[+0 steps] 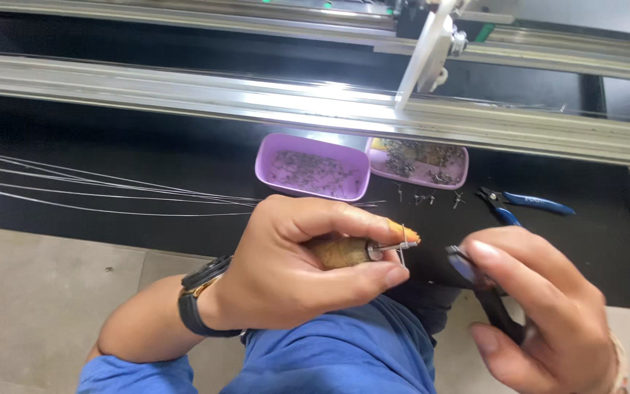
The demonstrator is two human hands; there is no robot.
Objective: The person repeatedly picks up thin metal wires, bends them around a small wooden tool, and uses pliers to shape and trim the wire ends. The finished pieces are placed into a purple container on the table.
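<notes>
Two purple trays (pixel 313 166) of small metal parts sit on the black tabletop (pixel 147 157) below long metal rails (pixel 184 91). Left hand (pixel 293 263) grips a wooden-handled tool (pixel 344 252); right hand (pixel 541 306) clasps dark pliers (pixel 494 303) just beside it, over grey floor (pixel 38 292).

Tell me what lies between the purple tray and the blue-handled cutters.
In the head view, a second purple tray and loose small metal parts lie between the purple tray and the blue-handled cutters.

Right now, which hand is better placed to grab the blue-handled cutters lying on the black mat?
Probably the right hand: it is nearer the blue-handled cutters, which lie just beyond it on the black mat. But it already grips dark pliers. The left hand is farther off, holding a wooden-handled tool.
</notes>
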